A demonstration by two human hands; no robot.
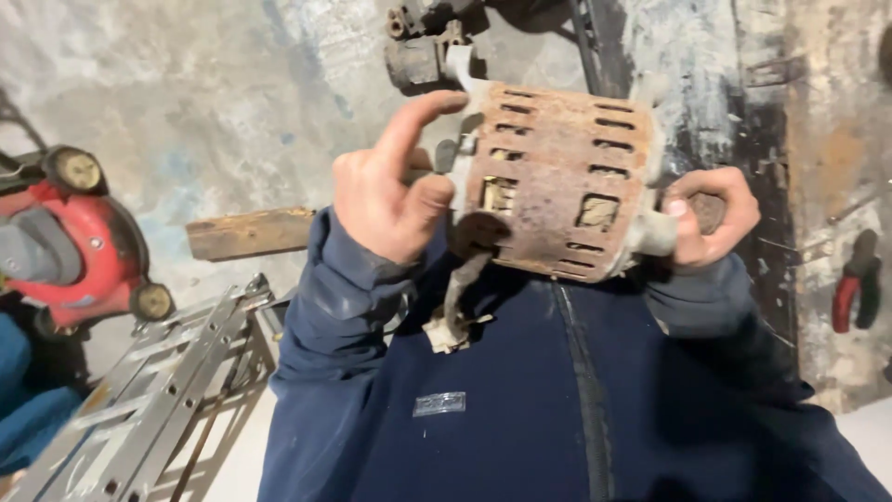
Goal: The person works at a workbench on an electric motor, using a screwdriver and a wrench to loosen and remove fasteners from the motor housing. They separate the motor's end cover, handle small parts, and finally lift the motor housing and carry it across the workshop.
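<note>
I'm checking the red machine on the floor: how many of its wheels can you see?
2. One wheel sits at the top of the red machine, the other wheel at its lower right. Any further wheels would lie past the left edge or behind the body.

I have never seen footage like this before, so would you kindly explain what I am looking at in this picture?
This is one picture from a camera worn on a person's head, looking down at their own two bare hands; there is no machine. The dark blue jacket is theirs. Between the hands is a rusty slotted electric motor, held in the air. The left hand grips one end with the forefinger raised; the right hand holds the other end, around the shaft. A short cable with a plug hangs below. On the stained concrete floor lie a rusty bar, a red lawnmower, a metal frame and red-handled pliers.
</note>
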